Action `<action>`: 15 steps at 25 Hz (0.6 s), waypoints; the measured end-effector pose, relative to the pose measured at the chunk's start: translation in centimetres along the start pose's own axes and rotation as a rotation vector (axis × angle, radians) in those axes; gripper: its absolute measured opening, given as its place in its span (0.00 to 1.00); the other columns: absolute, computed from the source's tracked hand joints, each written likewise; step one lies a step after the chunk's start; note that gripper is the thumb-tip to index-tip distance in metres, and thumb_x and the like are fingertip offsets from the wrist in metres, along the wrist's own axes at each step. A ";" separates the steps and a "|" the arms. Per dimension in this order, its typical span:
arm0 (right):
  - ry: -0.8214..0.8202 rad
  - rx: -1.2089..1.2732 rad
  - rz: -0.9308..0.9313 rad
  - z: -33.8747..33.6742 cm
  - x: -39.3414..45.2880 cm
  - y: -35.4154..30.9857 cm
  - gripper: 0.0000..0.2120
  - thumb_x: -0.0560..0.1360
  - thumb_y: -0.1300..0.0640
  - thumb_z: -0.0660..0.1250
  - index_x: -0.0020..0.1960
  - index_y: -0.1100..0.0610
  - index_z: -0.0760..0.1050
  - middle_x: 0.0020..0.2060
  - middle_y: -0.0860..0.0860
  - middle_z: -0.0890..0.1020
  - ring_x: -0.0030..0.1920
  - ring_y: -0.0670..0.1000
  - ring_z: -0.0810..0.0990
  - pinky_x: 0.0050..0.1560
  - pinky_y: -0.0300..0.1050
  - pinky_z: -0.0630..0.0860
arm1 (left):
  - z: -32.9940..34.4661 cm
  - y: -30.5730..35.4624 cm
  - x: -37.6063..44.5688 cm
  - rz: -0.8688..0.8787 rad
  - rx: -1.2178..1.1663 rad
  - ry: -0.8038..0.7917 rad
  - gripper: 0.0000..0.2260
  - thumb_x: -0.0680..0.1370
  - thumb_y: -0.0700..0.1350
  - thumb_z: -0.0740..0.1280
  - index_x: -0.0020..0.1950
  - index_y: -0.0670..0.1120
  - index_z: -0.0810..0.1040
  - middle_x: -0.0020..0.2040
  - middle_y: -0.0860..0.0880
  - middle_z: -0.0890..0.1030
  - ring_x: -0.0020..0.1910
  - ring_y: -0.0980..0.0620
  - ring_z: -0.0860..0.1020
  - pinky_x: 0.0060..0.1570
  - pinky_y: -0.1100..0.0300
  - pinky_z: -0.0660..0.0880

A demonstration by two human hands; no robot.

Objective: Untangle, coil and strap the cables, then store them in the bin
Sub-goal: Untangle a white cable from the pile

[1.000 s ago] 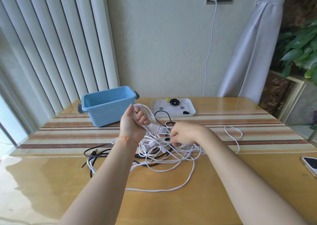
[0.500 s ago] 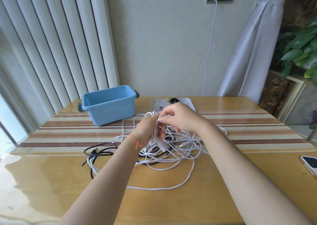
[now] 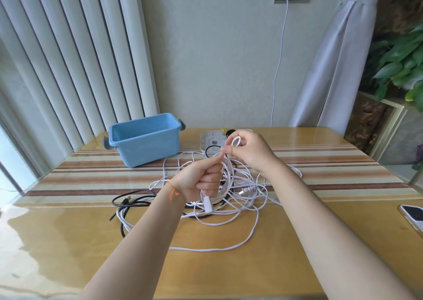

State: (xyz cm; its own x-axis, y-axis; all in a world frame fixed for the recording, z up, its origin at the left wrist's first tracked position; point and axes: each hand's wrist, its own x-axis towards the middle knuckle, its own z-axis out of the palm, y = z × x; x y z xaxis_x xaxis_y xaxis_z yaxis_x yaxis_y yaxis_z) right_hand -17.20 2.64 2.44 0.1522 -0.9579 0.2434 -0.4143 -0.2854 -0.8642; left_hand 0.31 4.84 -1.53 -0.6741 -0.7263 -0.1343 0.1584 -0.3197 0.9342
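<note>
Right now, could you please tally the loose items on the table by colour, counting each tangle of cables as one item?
White: 2, the white cable tangle and the white tray
Black: 1, the black cable tangle
Blue: 1, the bin
Dark-screened: 1, the phone
Total: 5

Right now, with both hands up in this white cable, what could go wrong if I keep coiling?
The left hand grips a bundle of white cable whose loose runs weave through the black cables on the table; pulling may tighten the snarl. The small loop pinched by the right hand could slip free. A trailing strand might drag toward the phone at the table edge.
</note>
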 end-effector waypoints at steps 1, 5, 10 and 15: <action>-0.009 0.061 0.016 -0.1 0.1 0.4 0.09 0.71 0.56 0.77 0.46 0.54 0.78 0.35 0.55 0.78 0.28 0.43 0.72 0.33 0.38 0.68 | -0.2 -0.1 0.0 0.007 -0.072 -0.035 0.23 0.81 0.58 0.57 0.30 0.51 0.55 0.24 0.55 0.53 0.20 0.56 0.52 0.21 0.66 0.57; 0.002 -0.004 0.076 -1.0 0.3 1.7 0.09 0.74 0.56 0.73 0.52 0.54 0.77 0.34 0.51 0.78 0.32 0.45 0.75 0.38 0.39 0.71 | -0.6 -0.1 0.1 0.046 -0.251 0.086 0.23 0.82 0.60 0.52 0.30 0.51 0.54 0.25 0.54 0.51 0.21 0.56 0.50 0.20 0.65 0.55; 0.156 -0.142 0.111 -1.5 0.9 3.1 0.08 0.75 0.51 0.72 0.44 0.56 0.80 0.38 0.49 0.78 0.41 0.50 0.75 0.43 0.43 0.69 | -1.2 0.3 0.0 0.123 -0.429 0.171 0.24 0.83 0.60 0.51 0.30 0.52 0.53 0.25 0.54 0.50 0.21 0.55 0.49 0.17 0.65 0.56; -0.022 -0.240 0.116 -1.4 0.3 2.8 0.13 0.76 0.47 0.70 0.38 0.55 0.80 0.27 0.47 0.72 0.31 0.47 0.70 0.36 0.43 0.65 | -2.2 -0.6 0.2 0.233 -0.756 -0.042 0.25 0.83 0.58 0.52 0.28 0.50 0.58 0.23 0.53 0.55 0.21 0.55 0.53 0.21 0.63 0.55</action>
State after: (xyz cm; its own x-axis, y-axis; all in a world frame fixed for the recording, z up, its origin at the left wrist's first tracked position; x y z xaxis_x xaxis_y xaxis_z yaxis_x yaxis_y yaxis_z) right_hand -19.55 1.51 0.70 0.1095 -0.9845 0.1373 -0.6306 -0.1756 -0.7560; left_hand 1.65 3.55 -2.87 -0.5876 -0.8066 0.0638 0.7359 -0.4999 0.4567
